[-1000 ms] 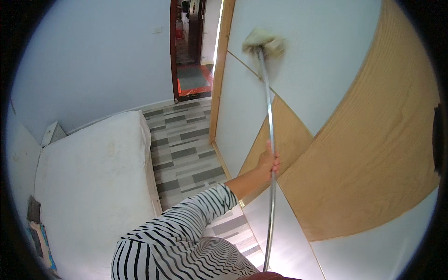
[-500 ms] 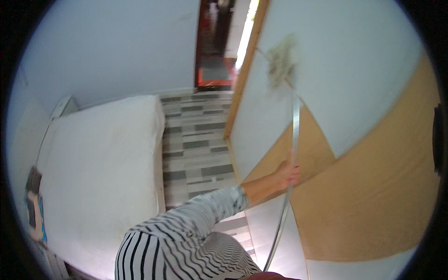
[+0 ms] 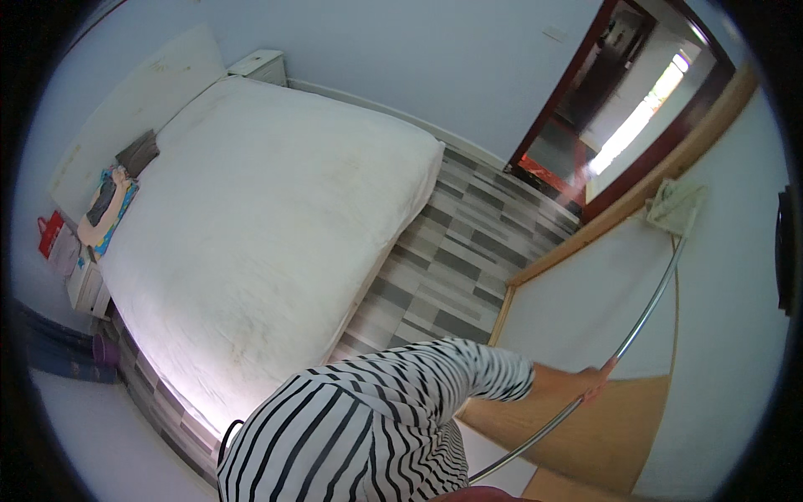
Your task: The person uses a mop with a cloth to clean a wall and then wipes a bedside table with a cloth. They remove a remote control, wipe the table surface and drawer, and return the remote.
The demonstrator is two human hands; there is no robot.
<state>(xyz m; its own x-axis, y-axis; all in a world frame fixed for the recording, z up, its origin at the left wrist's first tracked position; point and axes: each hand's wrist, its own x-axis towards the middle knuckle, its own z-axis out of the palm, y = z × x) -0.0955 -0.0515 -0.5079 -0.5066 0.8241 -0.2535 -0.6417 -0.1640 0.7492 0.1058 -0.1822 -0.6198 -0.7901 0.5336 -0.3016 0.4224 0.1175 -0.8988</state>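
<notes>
My left hand point(image 3: 595, 381) is closed round the middle of a long silver pole point(image 3: 644, 316), reaching across from a striped sleeve. At the pole's far end is a pale, off-white mop head point(image 3: 676, 207). It lies against the white upper part of a white-and-tan panelled surface point(image 3: 728, 335), near its wooden edge. The pole runs down to the bottom of the view, where its near end is hidden. My right hand is out of sight.
On the left stands a wide bed point(image 3: 276, 226) with a white cover and folded cloths point(image 3: 109, 209) beside its headboard. White nightstands point(image 3: 261, 65) flank it. Grey patterned flooring point(image 3: 452, 251) leads to a dark red doorframe point(image 3: 552, 100) at the back right.
My view has swung left, bringing more of the bed into sight. The mop head sits farther right in view, near the panel's wooden edge. My left hand keeps its grip on the pole.
</notes>
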